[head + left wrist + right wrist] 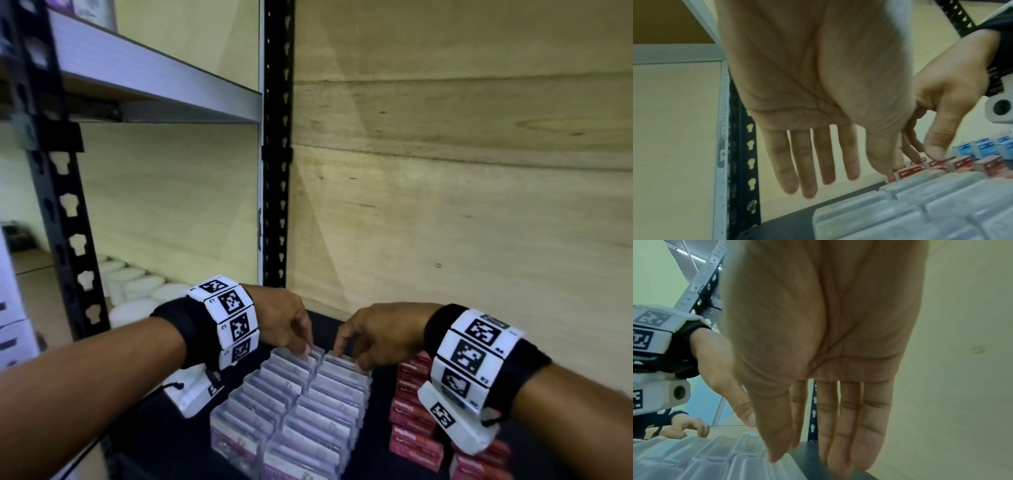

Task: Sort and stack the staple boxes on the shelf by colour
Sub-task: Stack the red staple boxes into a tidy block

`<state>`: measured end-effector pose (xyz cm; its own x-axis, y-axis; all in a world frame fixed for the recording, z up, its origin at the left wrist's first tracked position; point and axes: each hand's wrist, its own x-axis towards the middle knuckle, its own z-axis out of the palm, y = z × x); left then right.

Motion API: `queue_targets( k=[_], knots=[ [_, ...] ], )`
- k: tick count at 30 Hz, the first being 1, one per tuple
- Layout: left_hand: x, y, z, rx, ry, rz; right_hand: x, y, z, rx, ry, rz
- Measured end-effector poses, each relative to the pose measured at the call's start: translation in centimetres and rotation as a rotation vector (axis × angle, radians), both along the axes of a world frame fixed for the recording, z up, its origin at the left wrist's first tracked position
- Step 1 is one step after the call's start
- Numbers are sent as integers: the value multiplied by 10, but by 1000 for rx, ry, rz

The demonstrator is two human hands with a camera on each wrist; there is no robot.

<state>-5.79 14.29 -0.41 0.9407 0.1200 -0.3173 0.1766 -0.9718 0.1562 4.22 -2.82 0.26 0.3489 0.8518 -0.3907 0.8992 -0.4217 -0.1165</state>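
Both hands, left [281,320] and right [380,330], fingers straight, rest at the far end of two rows of clear plastic staple boxes [301,404], likely squaring them. Red cardboard staple boxes [411,404] stacked separately alongside.

Hands: two, left hand [284,320] and right hand [383,330]
Rows of clear staple boxes [291,407]: two, side by side; boxes per row too blurred to count
Red staple boxes [412,411]: several, stacked; exact number unclear
Blue staple boxes [982,147]: at least three
White round lids [137,284]: several, blurred
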Motion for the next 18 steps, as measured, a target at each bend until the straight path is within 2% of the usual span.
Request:
queue_targets(
  k=[3, 7, 14, 18],
  knots=[
    [-4, -9, 2, 46, -100, 13, 0, -15, 8, 76, -34, -10],
    [-9, -44, 11, 138, -246, -116, -1, -48, 19, 80, -58, -56],
    [-11, -125, 10, 282, -137, -275, -11, -107, 12, -65, -37, -170],
    [-9, -156, -1, 379, -117, -321, -17, -129, 2, -105, -145, -209]
  ],
)
